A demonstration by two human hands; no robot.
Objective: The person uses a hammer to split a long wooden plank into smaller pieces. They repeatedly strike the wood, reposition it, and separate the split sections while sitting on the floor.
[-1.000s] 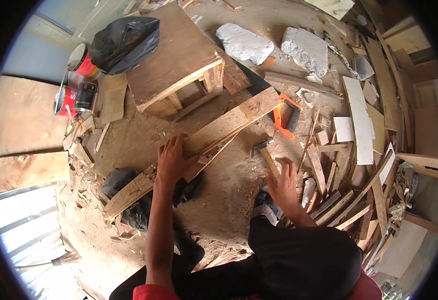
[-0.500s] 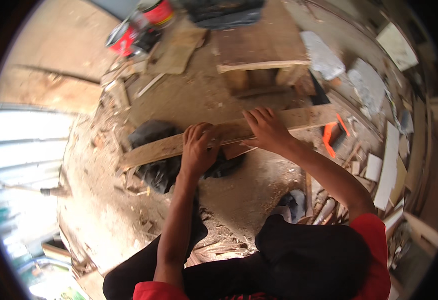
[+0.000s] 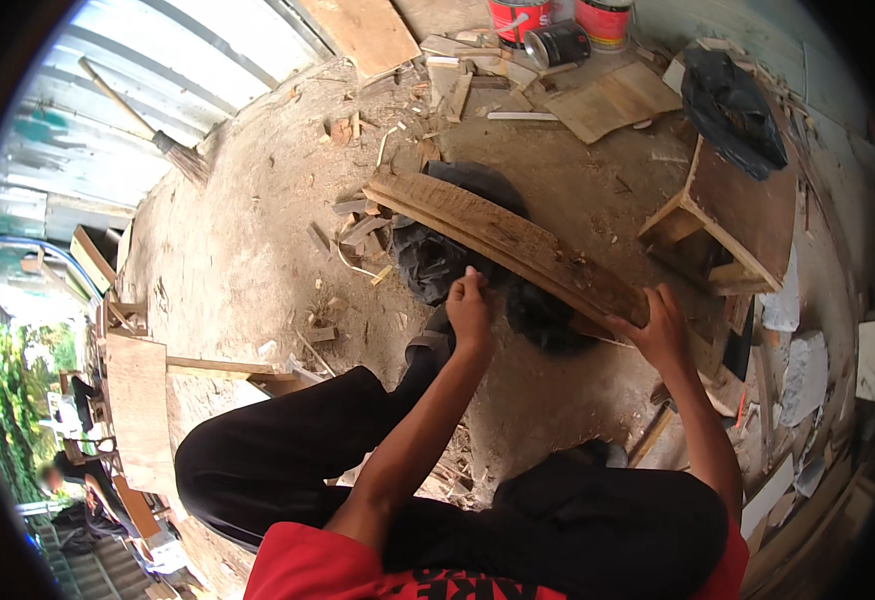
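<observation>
Since a moment ago, both my hands have slid toward the plank's [image 3: 503,240] near end. My right hand [image 3: 658,335] clasps its edge; my left hand [image 3: 469,312] is clenched beside it. Lying over black bags [image 3: 438,262] on the dirt floor [image 3: 248,250], the plank looks stiff, heavy and splintery, best gripped by both edges.

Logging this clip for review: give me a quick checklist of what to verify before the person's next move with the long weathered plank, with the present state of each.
1. Right hand grips the near end of the long weathered wooden plank: ok.
2. Left hand on the plank: cannot tell; it sits at the near edge, contact unclear.
3. Plank supported underneath: ok, it lies across a black crumpled bag.
4. Ground around the plank free of debris: not ok, wood offcuts lie scattered.
5. Far end clear of the small wooden stool: ok.
</observation>
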